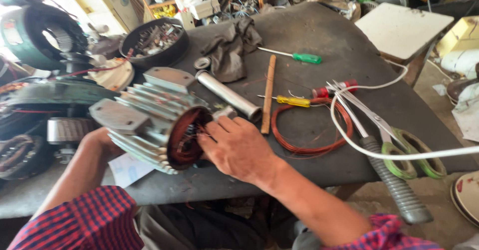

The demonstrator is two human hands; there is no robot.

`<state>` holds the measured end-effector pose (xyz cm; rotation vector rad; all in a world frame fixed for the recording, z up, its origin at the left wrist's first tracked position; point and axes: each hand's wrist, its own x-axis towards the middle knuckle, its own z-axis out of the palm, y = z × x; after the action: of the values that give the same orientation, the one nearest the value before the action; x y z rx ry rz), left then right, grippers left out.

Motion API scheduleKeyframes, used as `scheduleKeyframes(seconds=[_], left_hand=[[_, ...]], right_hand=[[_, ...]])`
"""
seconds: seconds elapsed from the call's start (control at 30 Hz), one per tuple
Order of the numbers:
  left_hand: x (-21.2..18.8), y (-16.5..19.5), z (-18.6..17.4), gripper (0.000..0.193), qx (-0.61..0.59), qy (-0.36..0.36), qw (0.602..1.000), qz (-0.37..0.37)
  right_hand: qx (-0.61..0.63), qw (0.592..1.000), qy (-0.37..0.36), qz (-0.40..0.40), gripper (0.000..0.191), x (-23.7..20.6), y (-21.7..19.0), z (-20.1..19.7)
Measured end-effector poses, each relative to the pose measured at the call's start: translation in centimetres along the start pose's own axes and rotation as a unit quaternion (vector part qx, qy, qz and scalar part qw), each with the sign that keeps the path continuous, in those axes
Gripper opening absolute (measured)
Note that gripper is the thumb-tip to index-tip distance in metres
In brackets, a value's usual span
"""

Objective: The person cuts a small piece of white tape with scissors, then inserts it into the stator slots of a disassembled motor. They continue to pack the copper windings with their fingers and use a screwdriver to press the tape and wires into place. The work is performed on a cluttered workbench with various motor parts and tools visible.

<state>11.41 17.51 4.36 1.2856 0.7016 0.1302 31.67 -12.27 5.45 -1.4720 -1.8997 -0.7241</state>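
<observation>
A motor stator (154, 120) lies on its side at the near left of the tabletop (319, 35), the left hand (102, 143) behind its far end and the right hand (237, 148) at its open mouth. Just right of it lie a tube (227, 94) and a stick (268, 94); a wire coil (312, 128) rests further right, scissors (394, 140) beyond that. A rag (232, 48) and a screwdriver (294, 55) lie behind.
</observation>
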Motion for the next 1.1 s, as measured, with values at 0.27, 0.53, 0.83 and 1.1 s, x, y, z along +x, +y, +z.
scheduleKeyframes(seconds=[0.27, 0.53, 0.83, 1.1], left_hand=[[1.6, 0.3, 0.1, 0.03, 0.054, -0.062, 0.996, -0.036], [1.5, 1.0, 0.8, 0.035, 0.086, -0.094, 0.991, -0.035], [1.5, 0.9, 1.2, 0.035, 0.095, -0.109, 0.988, -0.047], [2.1, 0.2, 1.3, 0.035, 0.074, -0.152, 0.985, -0.025]], right_hand=[[-0.039, 0.988, -0.147, 0.007, 0.043, 1.2, 0.1, -0.3], [-0.038, 0.993, -0.106, -0.039, 0.039, 0.6, 1.4, 0.7], [-0.04, 0.996, -0.081, -0.011, 0.038, 0.2, 0.9, 0.0], [-0.012, 0.998, -0.038, 0.058, 0.04, 0.4, -2.5, -2.4]])
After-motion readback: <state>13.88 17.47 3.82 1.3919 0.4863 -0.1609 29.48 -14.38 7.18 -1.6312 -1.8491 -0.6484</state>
